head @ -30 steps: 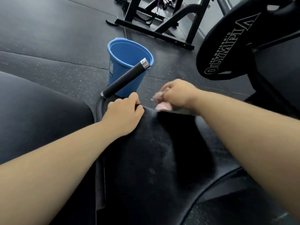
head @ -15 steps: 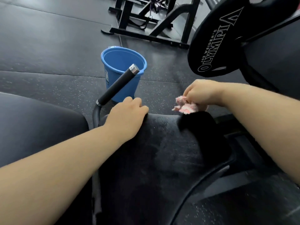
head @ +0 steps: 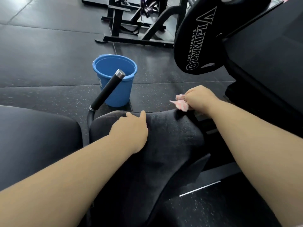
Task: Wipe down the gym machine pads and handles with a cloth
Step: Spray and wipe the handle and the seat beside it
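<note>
The wiping is judged to be partway. The pink cloth (head: 181, 104) is held at the far right corner of the black seat pad (head: 167, 145), at about 1 o'clock from the pad's middle, so this pad appears to be the one in hand. Faint pale streaks can be made out on its surface, though whether they are moisture or dust cannot be told. The foam-grip handle (head: 106, 90), rising at 11 o'clock from the pad, is not touched by the cloth, nor is the second pad (head: 37, 136) at 9 o'clock; both are judged left to do. A blue bucket (head: 114, 82) is seen on the floor at 12 o'clock.

The right hand (head: 200, 99) is curled tightly round the bunched cloth, which is pressed against the pad's edge. The left hand (head: 131, 128) is laid flat on the pad near its far edge, fingers relaxed and extended, nothing gripped.
</note>
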`<action>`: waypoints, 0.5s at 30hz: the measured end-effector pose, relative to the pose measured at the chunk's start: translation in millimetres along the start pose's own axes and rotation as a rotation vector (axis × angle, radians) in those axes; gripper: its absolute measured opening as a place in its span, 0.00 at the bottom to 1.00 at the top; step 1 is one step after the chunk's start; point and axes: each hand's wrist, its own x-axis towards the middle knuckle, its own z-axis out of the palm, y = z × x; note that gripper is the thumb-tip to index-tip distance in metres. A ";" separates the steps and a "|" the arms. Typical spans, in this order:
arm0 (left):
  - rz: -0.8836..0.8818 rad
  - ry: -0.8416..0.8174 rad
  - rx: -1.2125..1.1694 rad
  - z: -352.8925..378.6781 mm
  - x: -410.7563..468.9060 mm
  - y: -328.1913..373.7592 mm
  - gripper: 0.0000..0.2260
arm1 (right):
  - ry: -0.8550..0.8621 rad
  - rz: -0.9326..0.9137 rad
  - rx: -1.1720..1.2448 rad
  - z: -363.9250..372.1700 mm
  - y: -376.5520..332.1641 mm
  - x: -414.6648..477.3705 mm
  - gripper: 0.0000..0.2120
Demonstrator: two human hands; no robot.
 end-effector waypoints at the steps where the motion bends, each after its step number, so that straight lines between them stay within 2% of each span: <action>1: -0.009 -0.022 0.012 1.8 -3.8 4.8 0.26 | 0.045 0.010 0.168 -1.5 8.6 -0.4 0.10; 4: -0.047 -0.004 0.007 2.9 -6.7 13.4 0.27 | 0.075 0.022 0.427 -0.1 29.4 -19.1 0.15; 9: -0.109 0.002 -0.007 2.6 -6.7 18.8 0.27 | 0.087 -0.034 0.571 8.6 49.8 -63.6 0.12; 12: -0.133 0.002 -0.022 0.0 -4.5 21.9 0.27 | 0.086 -0.073 0.564 8.5 68.0 -97.7 0.08; 15: -0.133 0.014 -0.042 2.5 -5.3 20.4 0.27 | 0.087 -0.069 0.509 -6.8 78.9 -106.4 0.09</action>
